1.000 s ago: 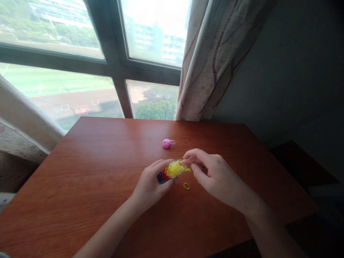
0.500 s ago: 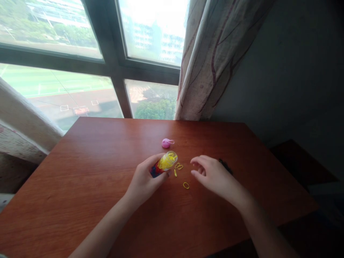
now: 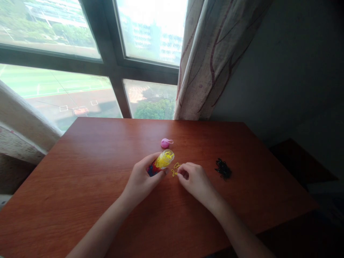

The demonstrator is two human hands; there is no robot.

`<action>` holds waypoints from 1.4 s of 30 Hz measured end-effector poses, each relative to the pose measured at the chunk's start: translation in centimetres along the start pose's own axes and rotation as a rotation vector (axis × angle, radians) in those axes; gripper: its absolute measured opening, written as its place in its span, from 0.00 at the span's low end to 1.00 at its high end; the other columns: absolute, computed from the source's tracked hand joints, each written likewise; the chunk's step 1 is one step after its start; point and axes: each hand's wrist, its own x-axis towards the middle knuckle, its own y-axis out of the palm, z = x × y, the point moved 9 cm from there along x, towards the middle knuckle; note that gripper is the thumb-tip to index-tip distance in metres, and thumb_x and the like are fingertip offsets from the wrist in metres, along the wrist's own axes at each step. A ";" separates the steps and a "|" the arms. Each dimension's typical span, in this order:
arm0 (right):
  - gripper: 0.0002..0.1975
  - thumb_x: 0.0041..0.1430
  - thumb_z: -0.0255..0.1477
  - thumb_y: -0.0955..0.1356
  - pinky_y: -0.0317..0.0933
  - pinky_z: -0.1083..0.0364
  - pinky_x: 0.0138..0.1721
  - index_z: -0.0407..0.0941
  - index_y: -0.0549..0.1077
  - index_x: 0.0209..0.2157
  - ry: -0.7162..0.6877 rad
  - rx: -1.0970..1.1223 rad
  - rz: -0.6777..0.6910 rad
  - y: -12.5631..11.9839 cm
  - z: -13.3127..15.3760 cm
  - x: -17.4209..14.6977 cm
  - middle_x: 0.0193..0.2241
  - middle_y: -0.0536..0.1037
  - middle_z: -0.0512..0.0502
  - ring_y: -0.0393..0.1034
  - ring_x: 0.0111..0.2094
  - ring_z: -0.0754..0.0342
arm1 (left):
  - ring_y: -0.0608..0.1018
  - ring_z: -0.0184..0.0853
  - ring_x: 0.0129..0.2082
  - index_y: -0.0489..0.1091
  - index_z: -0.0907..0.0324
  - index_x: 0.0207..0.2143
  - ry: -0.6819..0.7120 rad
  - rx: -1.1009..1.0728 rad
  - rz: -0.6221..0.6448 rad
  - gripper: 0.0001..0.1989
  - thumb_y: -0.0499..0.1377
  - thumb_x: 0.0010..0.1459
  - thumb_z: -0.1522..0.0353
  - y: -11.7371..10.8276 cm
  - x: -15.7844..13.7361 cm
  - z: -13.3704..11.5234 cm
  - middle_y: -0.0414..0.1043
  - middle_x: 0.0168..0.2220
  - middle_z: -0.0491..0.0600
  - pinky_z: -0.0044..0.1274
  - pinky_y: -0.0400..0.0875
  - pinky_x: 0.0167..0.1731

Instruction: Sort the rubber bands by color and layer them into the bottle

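Note:
My left hand (image 3: pixel 142 175) is wrapped around a clear jar (image 3: pixel 164 159), which is tilted with its open mouth up and to the right. Yellow rubber bands fill its upper part, with red and dark blue ones lower down. Just right of the jar, loose yellow rubber bands (image 3: pixel 176 165) lie on the table. The fingertips of my right hand (image 3: pixel 195 179) are pinched together at a yellow rubber band (image 3: pixel 176 173) among them. Part of that band is hidden by the fingers.
A pink round lid (image 3: pixel 165 143) with a loop lies behind the jar. On the right is a pile of black rubber bands (image 3: pixel 223 168). The brown wooden table (image 3: pixel 80 172) reaches to the window, with a curtain (image 3: pixel 204 71) beside it.
My right hand has moved left and closed its fingertips at the yellow bands, baring the black pile. The single yellow ring nearer me no longer shows. The jar has shifted slightly left.

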 end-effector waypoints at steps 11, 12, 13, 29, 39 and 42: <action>0.04 0.59 0.27 0.67 0.57 0.57 0.34 0.45 0.75 0.32 0.129 -0.285 0.054 1.9 0.5 1.1 0.33 0.78 0.46 0.73 0.35 0.52 | 0.79 0.39 0.43 0.72 0.60 0.50 0.037 0.013 -0.017 0.20 0.64 0.54 0.67 -0.1 -0.1 -0.6 0.78 0.45 0.50 0.25 0.72 0.44; 0.04 0.59 0.27 0.67 0.57 0.57 0.34 0.45 0.75 0.32 0.121 -0.312 0.074 2.0 0.6 1.2 0.34 0.79 0.45 0.73 0.36 0.51 | 0.79 0.39 0.43 0.72 0.60 0.49 0.039 0.014 -0.015 0.20 0.64 0.54 0.67 -0.1 -0.1 -0.7 0.78 0.45 0.51 0.25 0.72 0.44; 0.05 0.59 0.27 0.67 0.57 0.57 0.35 0.45 0.75 0.32 0.115 -0.328 0.094 2.1 0.7 1.3 0.34 0.79 0.45 0.73 0.37 0.51 | 0.79 0.39 0.42 0.72 0.60 0.49 0.040 0.013 -0.015 0.20 0.64 0.53 0.67 -0.1 -0.1 -0.7 0.78 0.45 0.51 0.25 0.72 0.44; 0.05 0.60 0.22 0.67 0.55 0.59 0.35 0.44 0.74 0.31 -0.318 -0.343 0.187 -1.0 1.1 3.7 0.33 0.73 0.48 0.67 0.34 0.57 | 0.78 0.39 0.44 0.71 0.59 0.50 0.036 0.051 0.009 0.20 0.64 0.55 0.65 0.1 -0.2 -0.5 0.77 0.47 0.51 0.26 0.72 0.45; 0.08 0.64 0.20 0.65 0.57 0.58 0.37 0.43 0.75 0.34 -0.401 -0.465 0.286 0.4 1.7 2.3 0.36 0.73 0.46 0.66 0.37 0.54 | 0.79 0.40 0.43 0.71 0.60 0.49 0.026 0.055 -0.009 0.20 0.64 0.55 0.64 -0.1 -0.3 -0.3 0.77 0.44 0.51 0.26 0.72 0.44; 0.10 0.63 0.17 0.63 0.57 0.57 0.39 0.43 0.75 0.35 -0.403 -0.456 0.280 0.2 1.8 1.7 0.38 0.73 0.45 0.66 0.38 0.54 | 0.79 0.40 0.43 0.72 0.60 0.49 0.026 0.057 -0.018 0.20 0.64 0.54 0.64 -0.1 -0.2 -0.4 0.78 0.44 0.51 0.26 0.73 0.43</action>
